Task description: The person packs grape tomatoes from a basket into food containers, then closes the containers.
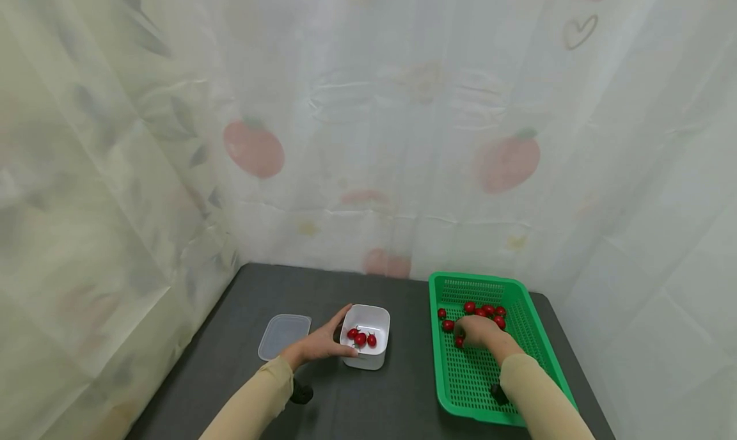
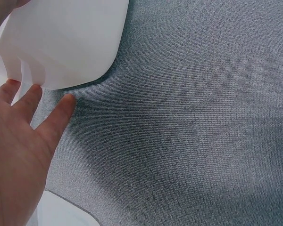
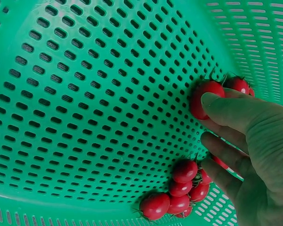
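On the left, my left hand (image 1: 320, 344) holds a square white plastic container (image 1: 368, 362), its thumb at the near side and its fingers along the left side. Three red cherry tomatoes (image 1: 360, 339) lie inside the container. The left wrist view shows fingertips of that hand against the container's wall (image 2: 75, 42). My right hand (image 1: 482, 332) reaches down into a green plastic basket (image 1: 439, 363). Between thumb and forefinger it pinches a cherry tomato (image 3: 198, 102), close over the perforated floor. More tomatoes (image 3: 179, 188) lie loose in the basket around the hand.
A translucent square lid (image 1: 285, 335) lies flat to the left of the container. Dark grey cloth (image 1: 403, 337) covers the table. Behind the table hangs a pale printed curtain (image 1: 380, 139), with more curtain on both sides.
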{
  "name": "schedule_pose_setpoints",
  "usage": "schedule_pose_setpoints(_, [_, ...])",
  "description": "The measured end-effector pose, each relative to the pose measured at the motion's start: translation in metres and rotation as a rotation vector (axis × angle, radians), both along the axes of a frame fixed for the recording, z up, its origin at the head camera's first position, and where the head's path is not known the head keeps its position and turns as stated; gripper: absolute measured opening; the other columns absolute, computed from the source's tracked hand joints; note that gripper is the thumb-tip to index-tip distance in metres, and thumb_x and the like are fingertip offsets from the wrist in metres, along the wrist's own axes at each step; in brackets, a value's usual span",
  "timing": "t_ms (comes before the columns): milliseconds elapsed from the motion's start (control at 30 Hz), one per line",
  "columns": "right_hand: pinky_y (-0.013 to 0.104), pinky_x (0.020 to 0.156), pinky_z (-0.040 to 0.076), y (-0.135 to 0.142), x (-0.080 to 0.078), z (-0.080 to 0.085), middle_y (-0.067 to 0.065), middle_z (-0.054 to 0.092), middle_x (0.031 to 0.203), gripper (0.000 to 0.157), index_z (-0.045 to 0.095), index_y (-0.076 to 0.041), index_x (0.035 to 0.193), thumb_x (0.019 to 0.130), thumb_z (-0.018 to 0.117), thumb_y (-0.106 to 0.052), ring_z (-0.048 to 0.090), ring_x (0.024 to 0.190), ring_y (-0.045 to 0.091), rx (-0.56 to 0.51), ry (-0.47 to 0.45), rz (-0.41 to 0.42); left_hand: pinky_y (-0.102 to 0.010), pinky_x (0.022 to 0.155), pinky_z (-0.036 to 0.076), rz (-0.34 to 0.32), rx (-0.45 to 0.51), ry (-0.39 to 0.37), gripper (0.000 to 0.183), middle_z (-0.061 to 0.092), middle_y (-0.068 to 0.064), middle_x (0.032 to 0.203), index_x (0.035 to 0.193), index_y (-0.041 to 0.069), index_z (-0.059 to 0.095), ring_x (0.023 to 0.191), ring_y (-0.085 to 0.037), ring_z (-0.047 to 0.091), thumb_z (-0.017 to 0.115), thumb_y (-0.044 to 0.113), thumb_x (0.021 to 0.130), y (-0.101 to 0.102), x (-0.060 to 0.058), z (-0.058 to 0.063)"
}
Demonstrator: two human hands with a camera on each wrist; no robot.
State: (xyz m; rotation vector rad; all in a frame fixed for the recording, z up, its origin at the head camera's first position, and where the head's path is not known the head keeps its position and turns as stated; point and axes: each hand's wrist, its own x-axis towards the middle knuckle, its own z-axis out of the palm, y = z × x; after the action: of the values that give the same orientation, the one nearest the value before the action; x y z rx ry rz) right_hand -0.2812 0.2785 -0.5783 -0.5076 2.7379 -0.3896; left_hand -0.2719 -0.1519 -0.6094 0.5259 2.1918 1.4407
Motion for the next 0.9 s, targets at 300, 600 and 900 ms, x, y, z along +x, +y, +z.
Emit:
schedule_pose_setpoints(300, [0.048, 0.081, 0.055, 0.0, 0.0, -0.003, -0.001, 0.07, 0.101, 0.024, 0.076, -0.012, 0.105, 0.088, 0.074, 0.004, 0.066, 0.096, 0.027, 0.012, 0.011, 0.006, -0.068, 0.113, 0.023, 0.019, -0.031, 0.012, 0.114, 0.016, -0.018, 0.168, 0.166, 0.02, 0.005, 0.151, -0.042, 0.021, 0.085, 0.024, 0.086, 0.0, -0.001, -0.003])
schedule_pose_setpoints(600, [0.047, 0.08, 0.054, -0.002, 0.004, 0.008, -0.002, 0.069, 0.1, 0.015, 0.075, -0.014, 0.104, 0.092, 0.075, -0.004, 0.064, 0.092, 0.023, 0.0, 0.026, 0.0, -0.066, 0.114, 0.024, 0.016, -0.018, 0.006, 0.112, 0.015, -0.016, 0.168, 0.166, 0.023, 0.007, 0.151, -0.04, 0.021, 0.085, 0.023, 0.086, 0.0, 0.0, 0.0])
schedule_pose_setpoints(900, [0.049, 0.084, 0.054, 0.002, 0.007, 0.026, 0.006, 0.071, 0.111, 0.023, 0.073, -0.007, 0.118, 0.096, 0.071, -0.005, 0.066, 0.103, 0.03, -0.077, 0.097, 0.013, -0.066, 0.114, 0.025, 0.007, 0.008, -0.004, 0.113, 0.014, -0.019, 0.168, 0.166, 0.02, 0.005, 0.15, -0.043, 0.02, 0.085, 0.021, 0.086, 0.0, 0.001, 0.003])
